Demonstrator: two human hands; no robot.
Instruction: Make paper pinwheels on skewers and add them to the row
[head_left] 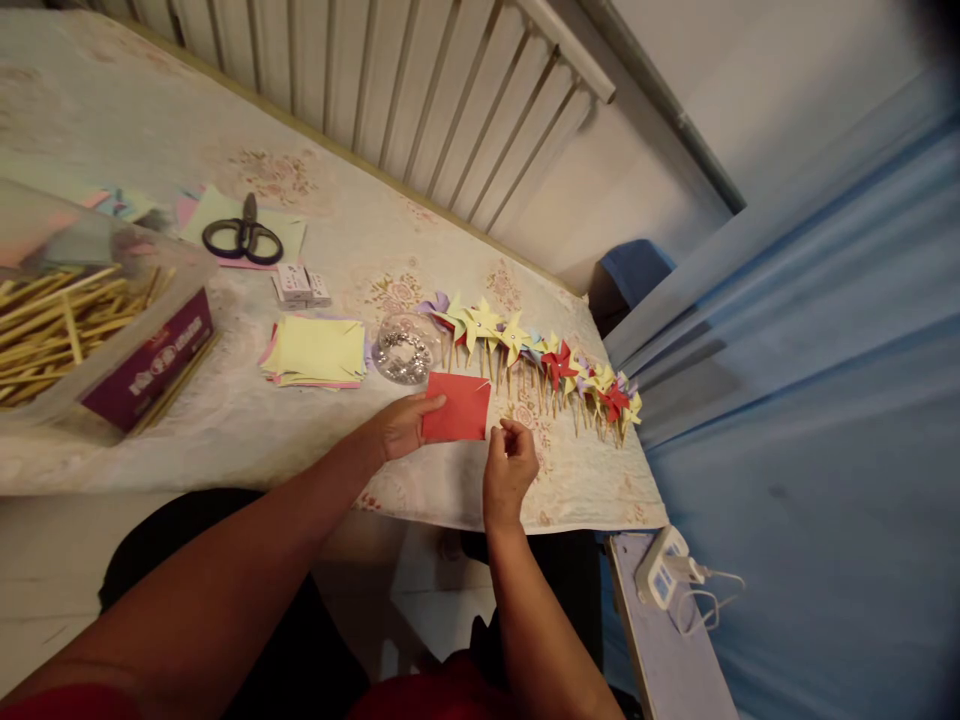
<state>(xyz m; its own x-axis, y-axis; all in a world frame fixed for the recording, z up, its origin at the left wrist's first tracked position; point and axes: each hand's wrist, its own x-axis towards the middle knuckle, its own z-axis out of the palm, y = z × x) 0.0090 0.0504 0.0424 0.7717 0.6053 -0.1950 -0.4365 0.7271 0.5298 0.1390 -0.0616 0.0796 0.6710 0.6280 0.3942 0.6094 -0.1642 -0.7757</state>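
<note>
Closest to view are the person's bare forearms (225, 575), reaching in over the table (585, 495). Well left of both hands, a clear plastic box (196, 270) is heaped with thin sticks (71, 315); just beyond the left hand (403, 428), a round clear dish (397, 322) holds shiny metal bits (397, 365). That hand pinches a red paper square (457, 405) by its left side. Near the paper's right edge, the right hand (510, 470) is loosely curled; whether it holds anything, I can't tell. White characters on the box's purple label (150, 365) look too blurred to read.
</note>
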